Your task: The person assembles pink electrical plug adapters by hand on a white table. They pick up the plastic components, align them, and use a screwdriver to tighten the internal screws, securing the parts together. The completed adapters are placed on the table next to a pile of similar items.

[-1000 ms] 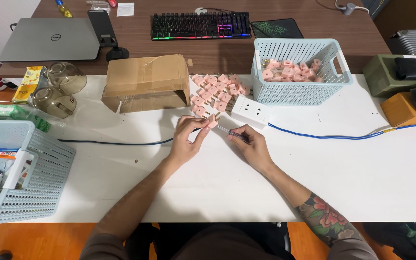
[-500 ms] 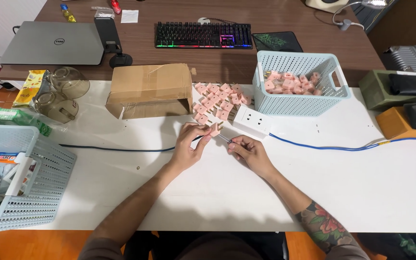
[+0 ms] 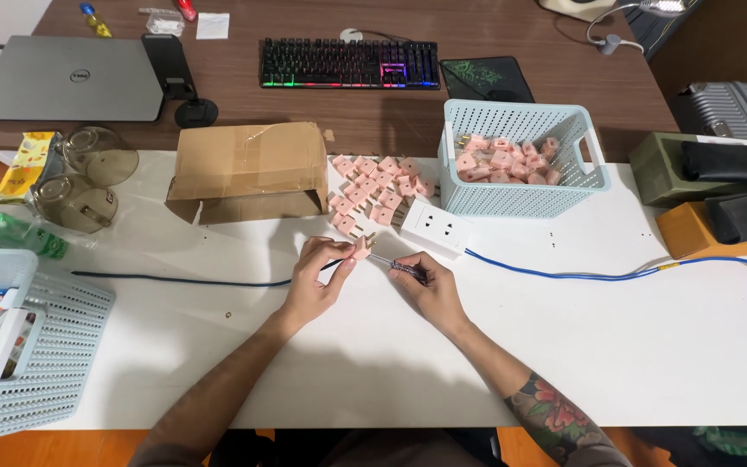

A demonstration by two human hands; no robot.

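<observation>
My left hand (image 3: 315, 278) pinches a small pink plug adapter (image 3: 361, 249) over the white table (image 3: 564, 346). My right hand (image 3: 430, 288) holds a thin dark pen-like tool (image 3: 393, 264) whose tip touches the adapter. Just beyond lies a pile of the same pink adapters (image 3: 377, 186). A white power strip (image 3: 434, 229) with a blue cable (image 3: 616, 277) sits right of the pile. A light blue basket (image 3: 520, 192) behind it holds more pink adapters.
An open cardboard box (image 3: 251, 169) lies at the left of the pile. Another light blue basket (image 3: 36, 363) sits at the table's left edge beside glass lids (image 3: 79, 182). A laptop (image 3: 67, 78) and keyboard (image 3: 349, 64) rest on the brown desk behind. A dark cable (image 3: 175, 280) crosses the table.
Both hands stayed together on the adapter and tool, with only slight shifts. The head camera tilted, so the scene sits lower in view.
</observation>
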